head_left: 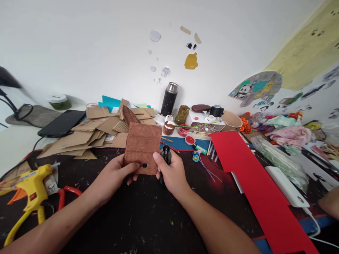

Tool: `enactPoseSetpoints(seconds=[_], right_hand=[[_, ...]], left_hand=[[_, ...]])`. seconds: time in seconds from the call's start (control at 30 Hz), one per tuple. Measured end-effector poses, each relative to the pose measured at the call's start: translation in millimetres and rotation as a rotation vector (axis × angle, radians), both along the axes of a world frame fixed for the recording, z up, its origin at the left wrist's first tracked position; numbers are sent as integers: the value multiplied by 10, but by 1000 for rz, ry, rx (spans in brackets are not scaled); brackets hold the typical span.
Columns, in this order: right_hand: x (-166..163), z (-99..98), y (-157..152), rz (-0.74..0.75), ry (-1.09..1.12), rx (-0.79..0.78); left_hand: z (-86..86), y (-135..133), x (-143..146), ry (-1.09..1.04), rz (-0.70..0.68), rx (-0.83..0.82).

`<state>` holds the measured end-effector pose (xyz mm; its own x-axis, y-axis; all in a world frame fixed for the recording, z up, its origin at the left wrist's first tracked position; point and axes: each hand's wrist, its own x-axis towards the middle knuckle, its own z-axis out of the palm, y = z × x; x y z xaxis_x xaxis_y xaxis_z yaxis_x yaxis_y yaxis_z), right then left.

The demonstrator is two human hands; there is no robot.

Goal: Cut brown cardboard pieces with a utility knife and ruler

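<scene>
A brown-painted cardboard piece with a small rectangular hole near its lower edge is held up over the dark table. My left hand is closed on its left side, the thumb lying on the front beside the hole. On the other side, my right hand pinches the lower right edge. That same hand also grips a black-and-green tool with white lettering, whose kind I cannot make out. Behind the piece, a pointed brown part shows above its top edge; I cannot tell if they are joined.
A yellow glue gun and red-handled pliers lie left. Cardboard scraps are piled behind. Paint jars and a black thermos stand at the back. Red card and a white power strip lie right.
</scene>
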<state>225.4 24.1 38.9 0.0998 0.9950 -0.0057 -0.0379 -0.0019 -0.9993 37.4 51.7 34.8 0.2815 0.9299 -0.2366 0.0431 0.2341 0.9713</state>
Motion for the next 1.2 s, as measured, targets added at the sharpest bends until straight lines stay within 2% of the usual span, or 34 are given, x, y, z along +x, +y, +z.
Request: enactPoseSetpoints(seconds=[0.3,0.53,0.77,1.2], right_hand=[[17,-33,25,-5,35,15],[45,6,19,-7,26,13],[134,-38,96,-100,68,33],[101,-98,95,-60,158,50]], left_hand=[[-21,35,-24,66,1,69],[37,22,-47,-86,-54,8],[28,29,-42,-157,-163,24],[47,-21,-21,-418,-53,-174]])
